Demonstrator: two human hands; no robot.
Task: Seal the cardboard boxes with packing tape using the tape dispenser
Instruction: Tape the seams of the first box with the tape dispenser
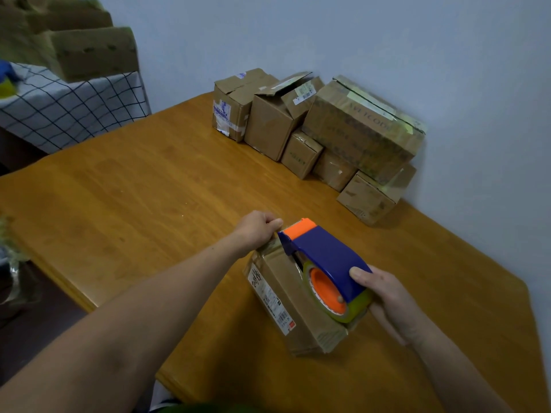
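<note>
On my feed a plain, pale blue-grey wall (328, 31) fills the view from 11 round to 3 o'clock. A wooden table (134, 180), warm orange-brown with the grain showing, takes up the middle and runs down to 5 o'clock. Its far right side sits against the wall, and its near left edge slants from 9 down to 7 o'clock. At 10 o'clock a second surface stands just beyond the table, draped in a white cloth (74, 105) with a dark grid pattern. Below the table's edge at 8 o'clock I see dark floor (32, 347). The light is soft and even, leaving a dull sheen on the tabletop; I cannot tell its source.
</note>
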